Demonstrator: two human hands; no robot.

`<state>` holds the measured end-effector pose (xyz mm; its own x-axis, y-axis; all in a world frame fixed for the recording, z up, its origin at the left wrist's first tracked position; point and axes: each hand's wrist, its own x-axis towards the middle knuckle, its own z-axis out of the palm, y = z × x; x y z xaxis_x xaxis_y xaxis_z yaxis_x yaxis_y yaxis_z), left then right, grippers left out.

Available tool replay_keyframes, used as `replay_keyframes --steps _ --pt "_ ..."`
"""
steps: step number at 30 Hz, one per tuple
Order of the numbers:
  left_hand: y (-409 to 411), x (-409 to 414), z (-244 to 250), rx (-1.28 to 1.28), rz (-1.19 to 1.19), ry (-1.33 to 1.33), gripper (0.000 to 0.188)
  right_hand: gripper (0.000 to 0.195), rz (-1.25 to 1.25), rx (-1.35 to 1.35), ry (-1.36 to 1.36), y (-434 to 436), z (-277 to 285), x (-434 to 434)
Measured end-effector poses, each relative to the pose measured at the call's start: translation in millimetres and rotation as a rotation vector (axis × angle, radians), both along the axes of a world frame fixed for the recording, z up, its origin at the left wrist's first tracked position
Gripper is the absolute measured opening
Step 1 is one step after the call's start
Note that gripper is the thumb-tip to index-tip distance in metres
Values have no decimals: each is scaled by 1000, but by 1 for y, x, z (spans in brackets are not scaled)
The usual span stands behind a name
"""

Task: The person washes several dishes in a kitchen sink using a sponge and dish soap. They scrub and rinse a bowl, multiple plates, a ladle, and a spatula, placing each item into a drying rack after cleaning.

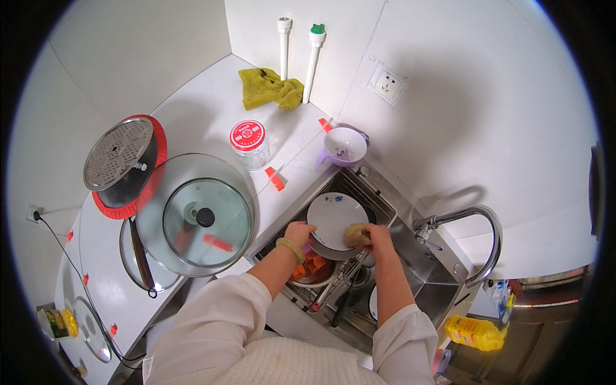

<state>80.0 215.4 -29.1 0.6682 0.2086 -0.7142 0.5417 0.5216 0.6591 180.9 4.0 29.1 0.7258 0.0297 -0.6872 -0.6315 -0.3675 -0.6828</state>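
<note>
Over the left part of the sink, my left hand (300, 234) grips the left edge of a white plate (332, 216) with blue flowers near its rim. A tan scrubber (356, 236), whose material I cannot tell for sure, is in my right hand (379, 238) and touches the plate's right side. Beneath the plate the edge of another round dish shows. A bowl (315, 279) with orange pieces inside stands below it in the wire rack (339, 279).
Left on the counter are large glass lids (226, 192), a perforated steel plate (118, 154) and a red-lidded glass jar (250, 144). A lilac bowl (344, 144) stands at the sink's back corner. The curved faucet (495, 240) rises at right, near a yellow bottle (474, 332).
</note>
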Motion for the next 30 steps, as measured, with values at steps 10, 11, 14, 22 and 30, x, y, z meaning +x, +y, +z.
replay_keyframes --steps 10,11,14,22,30 --pt "-25 15 18 -306 133 10 43 30 -100 87 15 2 3 -6" --pt "-27 17 15 -332 143 -8 47 30 -102 117 28 1 1 -8" --pt "-32 22 -11 -246 171 -73 53 29 -123 182 36 0 4 -16" --pt "-31 -1 4 -186 128 -239 59 31 -48 332 -78 -36 50 -47" --pt "-38 -33 62 -139 -1 -364 62 55 275 -330 -1067 -35 99 -85"
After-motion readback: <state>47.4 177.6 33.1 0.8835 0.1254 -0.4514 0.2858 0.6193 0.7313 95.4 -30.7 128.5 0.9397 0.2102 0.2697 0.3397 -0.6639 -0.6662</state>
